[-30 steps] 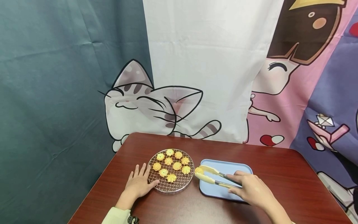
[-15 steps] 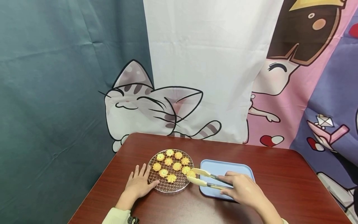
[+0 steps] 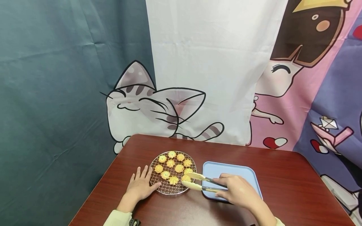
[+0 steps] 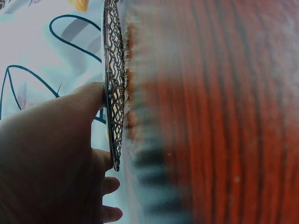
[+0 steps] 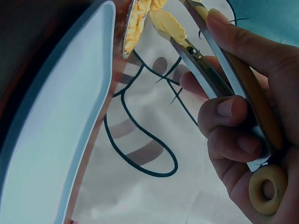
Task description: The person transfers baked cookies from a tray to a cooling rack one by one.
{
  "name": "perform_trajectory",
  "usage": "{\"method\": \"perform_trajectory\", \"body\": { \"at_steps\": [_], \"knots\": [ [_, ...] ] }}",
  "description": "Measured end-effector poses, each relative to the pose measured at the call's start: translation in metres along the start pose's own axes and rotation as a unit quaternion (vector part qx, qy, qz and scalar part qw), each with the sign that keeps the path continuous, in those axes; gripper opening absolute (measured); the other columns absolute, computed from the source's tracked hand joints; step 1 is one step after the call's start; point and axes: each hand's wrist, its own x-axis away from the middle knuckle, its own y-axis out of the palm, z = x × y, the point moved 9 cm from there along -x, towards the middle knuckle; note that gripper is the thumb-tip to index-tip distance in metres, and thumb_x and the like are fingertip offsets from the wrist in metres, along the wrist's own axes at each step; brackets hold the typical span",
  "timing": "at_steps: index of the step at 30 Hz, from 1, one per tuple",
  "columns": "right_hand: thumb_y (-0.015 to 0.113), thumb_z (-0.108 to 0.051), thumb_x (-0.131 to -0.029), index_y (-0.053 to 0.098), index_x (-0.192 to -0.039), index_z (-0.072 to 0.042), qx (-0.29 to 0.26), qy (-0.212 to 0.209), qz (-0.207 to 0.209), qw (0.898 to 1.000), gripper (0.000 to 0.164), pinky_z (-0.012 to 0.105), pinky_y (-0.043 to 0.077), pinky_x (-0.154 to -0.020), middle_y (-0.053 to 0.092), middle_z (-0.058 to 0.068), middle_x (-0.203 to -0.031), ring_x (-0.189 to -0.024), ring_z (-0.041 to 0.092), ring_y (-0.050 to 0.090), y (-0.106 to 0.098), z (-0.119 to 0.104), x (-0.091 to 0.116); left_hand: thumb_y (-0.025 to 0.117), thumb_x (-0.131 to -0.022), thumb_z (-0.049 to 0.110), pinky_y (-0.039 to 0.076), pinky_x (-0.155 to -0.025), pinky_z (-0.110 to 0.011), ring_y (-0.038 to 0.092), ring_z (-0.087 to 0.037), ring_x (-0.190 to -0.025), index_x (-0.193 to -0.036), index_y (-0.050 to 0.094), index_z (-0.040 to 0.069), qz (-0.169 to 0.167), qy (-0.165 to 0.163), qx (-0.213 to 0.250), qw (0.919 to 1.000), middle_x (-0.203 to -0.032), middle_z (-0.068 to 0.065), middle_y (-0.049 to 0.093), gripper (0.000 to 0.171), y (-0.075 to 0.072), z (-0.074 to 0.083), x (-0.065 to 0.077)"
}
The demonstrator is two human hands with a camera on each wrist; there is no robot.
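In the head view my left hand lies with spread, fairly straight fingers at the left edge of a round wire cooling rack. Its thumb and fingers touch the rack's rim in the left wrist view. Several yellow piped cookies are on the mesh. My right hand grips a pair of tongs with pale yellow tips. Between those tips sits one swirled cookie at the rack's right side; whether it touches the mesh is unclear. Curled fingers and thumb wrap the tong handles in the right wrist view.
A light blue rectangular tray stands to the right of the rack, partly under my right hand and the tongs. Both rest on a reddish-brown table. Behind the table hangs a printed curtain with cartoon figures.
My right hand and the tongs have moved left, carrying the cookie from the tray's left edge to over the rack's right side. The left hand and rack have stayed put.
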Motion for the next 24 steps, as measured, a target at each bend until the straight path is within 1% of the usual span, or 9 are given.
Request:
{"method": "perform_trajectory", "body": {
  "at_steps": [13,24],
  "knots": [
    [0.088,-0.029,-0.076,0.079,-0.113,-0.022,-0.006,0.001,-0.009,1.000,0.039,0.022,0.042,-0.056,0.057,-0.023,-0.082,-0.064,-0.005,0.044,0.008,-0.002,-0.007,0.053,-0.094,0.068,0.017,-0.118,-0.067,0.015,-0.050,-0.151,-0.158,0.035,0.007,-0.001,0.000,-0.005,1.0000,-0.164,-0.020,0.027,0.090,0.001,0.000,0.000],
    [0.088,-0.031,-0.077,0.079,-0.114,-0.022,-0.006,0.010,-0.029,1.000,0.039,0.025,0.046,-0.057,0.059,-0.024,-0.084,-0.066,-0.004,0.047,0.015,-0.002,-0.012,0.051,-0.094,0.069,0.016,-0.118,-0.067,0.014,-0.050,-0.151,-0.158,0.034,0.007,-0.008,-0.003,-0.005,1.0000,-0.165,-0.020,0.026,0.091,0.001,-0.001,0.000]
  ]
}}
